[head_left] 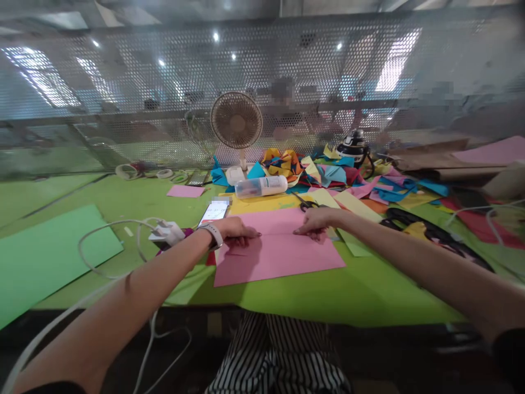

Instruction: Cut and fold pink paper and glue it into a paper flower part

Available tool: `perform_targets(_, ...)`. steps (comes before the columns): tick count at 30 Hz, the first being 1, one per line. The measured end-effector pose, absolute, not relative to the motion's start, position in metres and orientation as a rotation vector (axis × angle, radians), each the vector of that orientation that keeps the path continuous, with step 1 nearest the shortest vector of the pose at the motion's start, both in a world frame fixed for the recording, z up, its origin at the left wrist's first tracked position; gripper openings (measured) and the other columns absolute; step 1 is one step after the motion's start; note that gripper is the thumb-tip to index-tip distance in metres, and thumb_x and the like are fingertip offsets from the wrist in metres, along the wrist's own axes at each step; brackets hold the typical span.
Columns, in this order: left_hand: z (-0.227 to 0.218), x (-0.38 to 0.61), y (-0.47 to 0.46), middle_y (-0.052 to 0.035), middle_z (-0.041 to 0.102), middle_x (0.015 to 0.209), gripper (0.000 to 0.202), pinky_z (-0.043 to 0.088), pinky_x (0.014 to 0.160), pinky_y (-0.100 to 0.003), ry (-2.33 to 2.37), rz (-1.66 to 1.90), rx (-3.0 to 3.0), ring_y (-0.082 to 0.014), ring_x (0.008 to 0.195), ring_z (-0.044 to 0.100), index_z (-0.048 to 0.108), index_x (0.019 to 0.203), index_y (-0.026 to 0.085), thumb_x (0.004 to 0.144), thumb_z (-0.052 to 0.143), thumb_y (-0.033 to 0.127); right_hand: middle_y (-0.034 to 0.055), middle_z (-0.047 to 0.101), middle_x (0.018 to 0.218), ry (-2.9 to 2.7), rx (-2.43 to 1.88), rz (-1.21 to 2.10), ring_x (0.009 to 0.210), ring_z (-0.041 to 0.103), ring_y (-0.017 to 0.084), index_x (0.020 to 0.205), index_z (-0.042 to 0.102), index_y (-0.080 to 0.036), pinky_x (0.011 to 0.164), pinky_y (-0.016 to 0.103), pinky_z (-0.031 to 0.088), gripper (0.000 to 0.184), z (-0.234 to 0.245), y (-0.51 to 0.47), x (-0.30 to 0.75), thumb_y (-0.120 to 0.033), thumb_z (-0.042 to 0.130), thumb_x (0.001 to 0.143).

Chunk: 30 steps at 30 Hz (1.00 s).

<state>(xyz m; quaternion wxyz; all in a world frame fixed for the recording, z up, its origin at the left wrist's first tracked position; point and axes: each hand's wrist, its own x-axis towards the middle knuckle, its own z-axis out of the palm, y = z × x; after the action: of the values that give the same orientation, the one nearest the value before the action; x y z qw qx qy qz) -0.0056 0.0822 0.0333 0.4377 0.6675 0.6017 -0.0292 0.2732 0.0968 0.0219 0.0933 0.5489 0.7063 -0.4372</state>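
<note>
The table (389,301) is lime green. The sheet (281,254) near its front edge is plain pink; the paper (53,251) toward the left edge, mint green. Scraps (287,162) along the back edge mix orange, yellow, blue and pink. The fan (237,120) there is beige, the flask (351,150) black and white, the plug (169,235) white. Trousers (279,355) below the front edge carry black and white stripes.

The left hand (238,230) and right hand (315,221) are touching a pink sheet (283,254) that is lying over the green tabletop (328,301); a fan (237,121) is standing beyond.
</note>
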Motion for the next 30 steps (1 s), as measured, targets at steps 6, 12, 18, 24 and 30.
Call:
perform_targets(6,0.03,-0.022,0.068,-0.0054,0.055,0.037,0.048,0.033,0.039,-0.024,1.564,0.033,1.587,-0.0116,0.032,0.044,0.062,0.041,0.016,0.05,0.074,0.061,0.0056,0.064,0.053,2.211,1.66,-1.182,0.044,0.058,0.015,0.051,0.06,-0.016,0.047,0.026,0.044,0.052,0.021,0.089,0.272,-0.066,0.064,0.063)
perform_targets(12,0.042,-0.028,0.047,-0.0035,0.054,0.035,0.048,0.032,0.041,-0.023,1.576,0.239,1.582,-0.0121,0.035,0.049,0.062,0.043,0.015,0.06,0.069,0.059,0.0076,0.067,0.072,2.553,1.793,-0.835,0.071,0.062,0.022,0.066,0.063,-0.016,0.06,0.027,0.041,0.038,0.024,0.073,0.268,-0.054,0.068,0.065)
perform_targets(18,0.058,-0.017,0.038,-0.0006,0.057,0.04,0.046,0.033,0.043,-0.021,1.433,0.429,1.585,-0.0104,0.038,0.052,0.065,0.056,0.016,0.069,0.063,0.059,0.004,0.067,0.08,2.785,1.761,-0.725,0.077,0.059,0.02,0.074,0.065,-0.019,0.062,0.025,0.037,0.023,0.014,0.069,0.264,-0.041,0.068,0.067)
perform_targets(24,0.051,0.009,0.043,-0.0055,0.063,0.048,0.05,0.037,0.043,-0.022,1.293,0.479,1.538,-0.0142,0.043,0.058,0.067,0.062,0.012,0.067,0.065,0.062,0.002,0.064,0.065,2.859,1.818,-0.866,0.063,0.057,0.017,0.067,0.063,-0.017,0.055,0.024,0.038,0.03,0.013,0.074,0.267,-0.046,0.061,0.073)
perform_targets(30,0.036,0.046,0.056,-0.0106,0.07,0.092,0.048,0.05,0.073,-0.028,1.076,0.753,1.395,-0.0179,0.084,0.064,0.066,0.085,0.013,0.071,0.063,0.06,0.0035,0.064,0.075,3.009,1.973,-0.902,0.068,0.056,0.017,0.074,0.06,-0.018,0.059,0.025,0.04,0.036,0.02,0.051,0.247,-0.051,0.05,0.082)
